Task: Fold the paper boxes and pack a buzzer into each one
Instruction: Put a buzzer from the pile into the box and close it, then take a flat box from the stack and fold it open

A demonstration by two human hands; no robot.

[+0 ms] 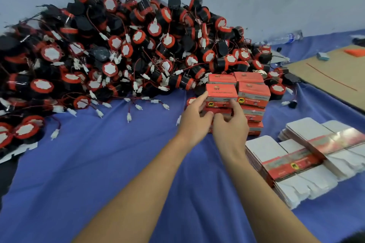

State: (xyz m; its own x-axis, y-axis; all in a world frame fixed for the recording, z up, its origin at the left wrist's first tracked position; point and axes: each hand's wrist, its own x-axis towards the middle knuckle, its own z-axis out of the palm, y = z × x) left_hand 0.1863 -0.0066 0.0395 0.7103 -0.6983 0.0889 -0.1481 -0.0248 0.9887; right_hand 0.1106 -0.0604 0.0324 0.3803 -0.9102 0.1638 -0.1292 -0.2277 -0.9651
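A blue cloth (98,173) covers the work surface. Across its far half sprawls a heap of black-and-red buzzers (118,49), their red wires and white plugs tangled loosely. A brown cardboard sheet (335,73) lies at the far right. Nearer on the right, flat unfolded box blanks (296,162) sit in overlapping stacks, white flaps showing. Just beside the heap's near edge stand the folded boxes (253,94), stacked in columns, all closed, so their contents cannot be seen. On the left column rests the red box (221,92). The left hand (194,118) grips its left end between forefinger and thumb, and the right hand (231,126) pinches its front face with curled fingers.
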